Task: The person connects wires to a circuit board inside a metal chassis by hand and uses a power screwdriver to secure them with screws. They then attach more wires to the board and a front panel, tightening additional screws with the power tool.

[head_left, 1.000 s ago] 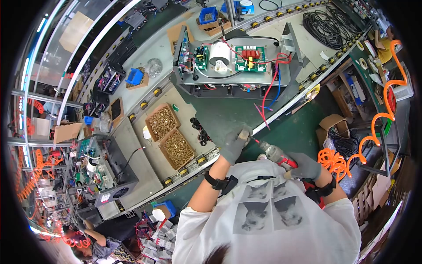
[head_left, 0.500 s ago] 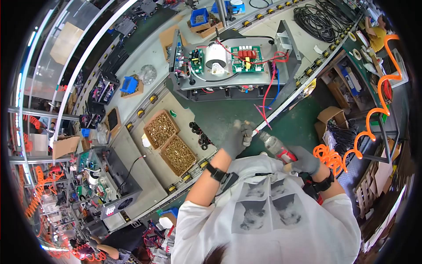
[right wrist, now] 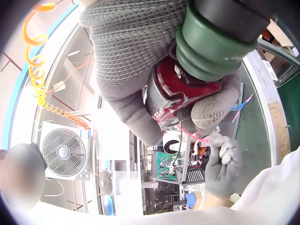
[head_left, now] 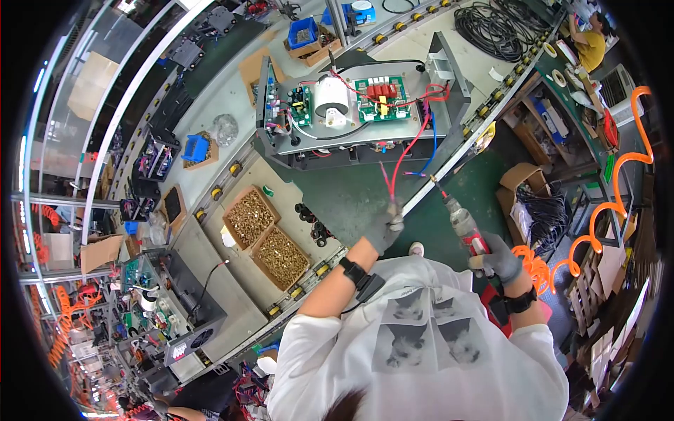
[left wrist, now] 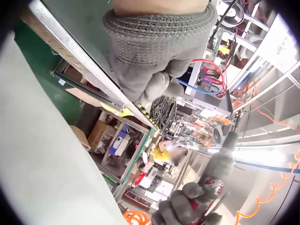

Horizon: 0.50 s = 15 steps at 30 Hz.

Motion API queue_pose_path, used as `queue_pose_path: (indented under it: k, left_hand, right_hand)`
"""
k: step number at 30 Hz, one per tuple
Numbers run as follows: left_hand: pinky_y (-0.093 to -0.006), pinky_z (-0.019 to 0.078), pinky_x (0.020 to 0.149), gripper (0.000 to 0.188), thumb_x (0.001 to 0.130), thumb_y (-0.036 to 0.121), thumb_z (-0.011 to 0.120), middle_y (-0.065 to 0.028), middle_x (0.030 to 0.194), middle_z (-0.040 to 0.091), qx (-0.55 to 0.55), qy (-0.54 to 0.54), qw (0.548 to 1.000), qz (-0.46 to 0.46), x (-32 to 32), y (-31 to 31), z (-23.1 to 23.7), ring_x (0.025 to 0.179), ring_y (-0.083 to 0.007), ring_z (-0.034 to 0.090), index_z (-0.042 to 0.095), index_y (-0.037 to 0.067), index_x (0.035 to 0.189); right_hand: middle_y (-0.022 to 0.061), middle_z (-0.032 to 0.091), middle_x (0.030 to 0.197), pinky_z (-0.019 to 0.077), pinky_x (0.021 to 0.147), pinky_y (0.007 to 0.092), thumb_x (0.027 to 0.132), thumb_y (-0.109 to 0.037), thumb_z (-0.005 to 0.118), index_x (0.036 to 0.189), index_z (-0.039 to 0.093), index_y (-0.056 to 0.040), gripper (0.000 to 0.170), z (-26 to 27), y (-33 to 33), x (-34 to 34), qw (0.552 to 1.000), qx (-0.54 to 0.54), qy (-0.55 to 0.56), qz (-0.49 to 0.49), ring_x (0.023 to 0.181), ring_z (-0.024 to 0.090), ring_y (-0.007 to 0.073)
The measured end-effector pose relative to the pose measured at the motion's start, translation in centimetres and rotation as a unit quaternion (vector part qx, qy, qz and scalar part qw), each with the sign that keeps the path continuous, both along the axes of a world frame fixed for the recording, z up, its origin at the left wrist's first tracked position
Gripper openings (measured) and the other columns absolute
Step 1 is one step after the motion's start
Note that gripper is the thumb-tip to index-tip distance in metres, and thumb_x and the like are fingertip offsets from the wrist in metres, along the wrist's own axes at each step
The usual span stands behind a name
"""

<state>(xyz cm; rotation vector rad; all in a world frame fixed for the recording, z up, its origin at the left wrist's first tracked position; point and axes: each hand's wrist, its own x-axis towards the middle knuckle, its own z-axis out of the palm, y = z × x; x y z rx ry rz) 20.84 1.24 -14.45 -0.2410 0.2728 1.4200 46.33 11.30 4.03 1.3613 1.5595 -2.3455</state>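
Observation:
My gloved left hand (head_left: 386,233) pinches the end of a red wire (head_left: 402,163) in front of an opened metal chassis (head_left: 309,144). That wire hangs from the chassis beside a blue wire (head_left: 433,144). My gloved right hand (head_left: 500,259) grips a red and grey cordless screwdriver (head_left: 463,223), its bit aimed up and away from me. At the bit's tip shows a small brass-coloured piece (head_left: 434,178). In the right wrist view the screwdriver's red body (right wrist: 183,89) fills the grip, and the left hand (right wrist: 224,164) pinches the red wire beyond it.
Two cardboard boxes of brass-coloured parts (head_left: 250,217) sit on the bench at left, with black round parts (head_left: 314,223) beside them. A metal rail (head_left: 449,168) runs between bench and floor. An orange coiled hose (head_left: 618,189) hangs at right. Black cable (head_left: 498,29) lies coiled behind.
My left hand has left the screwdriver's tip and taken hold of the red wire. The screwdriver in my right hand has swung up and right, apart from the left hand.

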Motion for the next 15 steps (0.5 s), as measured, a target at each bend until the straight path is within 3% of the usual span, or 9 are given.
queue_pose_path:
  k: [2, 3, 5, 6, 8, 9, 11, 14, 15]
  left_hand:
    - [-0.0189, 0.0293, 0.047, 0.02, 0.092, 0.018, 0.055, 0.0008, 0.08, 0.055, -0.074, 0.198, 0.976, 0.053, -2.4, -1.1, 0.5, 0.051, -0.0042, 0.035, 0.056, 0.004, 0.107]
    - [-0.0189, 0.0293, 0.047, 0.02, 0.092, 0.018, 0.055, 0.0008, 0.08, 0.055, -0.072, 0.201, 0.975, 0.055, -3.8, -1.3, 1.3, 0.051, -0.0042, 0.035, 0.056, 0.004, 0.107]
    - [-0.0198, 0.0351, 0.049, 0.015, 0.089, 0.018, 0.06, -0.0019, 0.075, 0.061, -0.15, 0.45, 0.87, 0.135, -6.5, -1.0, 3.9, 0.051, -0.0043, 0.042, 0.063, 0.005, 0.095]
    - [-0.0198, 0.0351, 0.049, 0.015, 0.089, 0.018, 0.06, -0.0019, 0.075, 0.061, -0.147, 0.453, 0.869, 0.137, -7.8, -0.6, 5.0, 0.051, -0.0043, 0.042, 0.063, 0.005, 0.095]
    - [-0.0207, 0.0383, 0.051, 0.012, 0.085, 0.012, 0.062, -0.0064, 0.075, 0.064, -0.149, 0.665, 0.7, 0.213, -10.3, 0.8, 7.2, 0.054, -0.0051, 0.047, 0.064, 0.001, 0.091]
    - [-0.0207, 0.0383, 0.051, 0.012, 0.085, 0.012, 0.062, -0.0064, 0.075, 0.064, -0.148, 0.666, 0.698, 0.218, -11.3, 1.5, 8.7, 0.054, -0.0051, 0.047, 0.064, 0.001, 0.091]
    - [-0.0239, 0.048, 0.066, 0.018, 0.083, 0.014, 0.065, -0.0051, 0.076, 0.066, -0.189, 0.78, 0.566, 0.19, -13.2, 2.4, 11.7, 0.067, -0.0098, 0.06, 0.065, 0.0, 0.093]
    - [-0.0235, 0.0477, 0.069, 0.018, 0.083, 0.012, 0.062, -0.0053, 0.077, 0.066, -0.105, 0.778, 0.568, 0.246, -14.1, 3.5, 13.2, 0.068, -0.011, 0.06, 0.065, -0.001, 0.096]
    - [-0.0244, 0.0474, 0.07, 0.018, 0.085, 0.013, 0.06, -0.006, 0.078, 0.066, -0.084, 0.764, 0.594, 0.238, -14.0, 3.4, 13.7, 0.071, -0.0111, 0.06, 0.065, -0.001, 0.096]
  right_hand:
    - [0.0013, 0.053, 0.069, 0.0407, 0.047, 0.0229, 0.065, -0.006, 0.068, 0.098, 0.057, 0.0007, 0.036, -1.0, -0.2, -0.1, 0.999, 0.022, -0.001, 0.026, 0.053, 0.051, 0.0084]
    - [0.0012, 0.053, 0.068, 0.0406, 0.047, 0.0231, 0.065, -0.006, 0.069, 0.099, 0.056, 0.0009, 0.037, -1.2, -0.1, -0.3, 0.998, 0.043, -0.004, 0.051, 0.053, 0.051, 0.0084]
    - [0.001, 0.053, 0.068, 0.0403, 0.047, 0.0233, 0.066, -0.006, 0.069, 0.1, 0.055, 0.0007, 0.038, -0.8, -0.2, -1.5, 0.996, 0.052, 0.003, 0.077, 0.053, 0.05, 0.0082]
    - [0.0007, 0.052, 0.068, 0.04, 0.047, 0.0234, 0.066, -0.006, 0.07, 0.102, 0.055, 0.0006, 0.04, -0.4, -0.2, -2.2, 0.993, 0.059, 0.008, 0.101, 0.053, 0.05, 0.008]
    - [0.0008, 0.052, 0.068, 0.0399, 0.047, 0.0237, 0.067, -0.006, 0.071, 0.105, 0.054, -0.0007, 0.042, 0.0, -0.2, -3.6, 0.99, 0.056, 0.002, 0.127, 0.053, 0.049, 0.0079]
    - [0.0009, 0.052, 0.069, 0.0402, 0.047, 0.024, 0.067, -0.008, 0.071, 0.104, 0.054, -0.0008, 0.041, -0.1, -0.2, -4.3, 0.991, 0.044, 0.012, 0.125, 0.053, 0.049, 0.0078]
    - [0.001, 0.053, 0.069, 0.0404, 0.047, 0.0243, 0.067, -0.009, 0.072, 0.103, 0.055, -0.0009, 0.041, -0.3, -0.3, -6.3, 0.99, 0.035, 0.027, 0.13, 0.053, 0.049, 0.0078]
    - [0.0014, 0.054, 0.071, 0.0402, 0.048, 0.0242, 0.067, -0.012, 0.073, 0.102, 0.056, -0.0007, 0.041, 0.0, -0.7, -9.7, 0.984, 0.097, 0.056, 0.136, 0.054, 0.049, 0.0076]
    - [0.0015, 0.055, 0.072, 0.0399, 0.049, 0.024, 0.066, -0.013, 0.073, 0.101, 0.056, -0.0006, 0.04, 0.5, -1.0, -10.8, 0.988, 0.079, 0.054, 0.121, 0.055, 0.049, 0.0074]
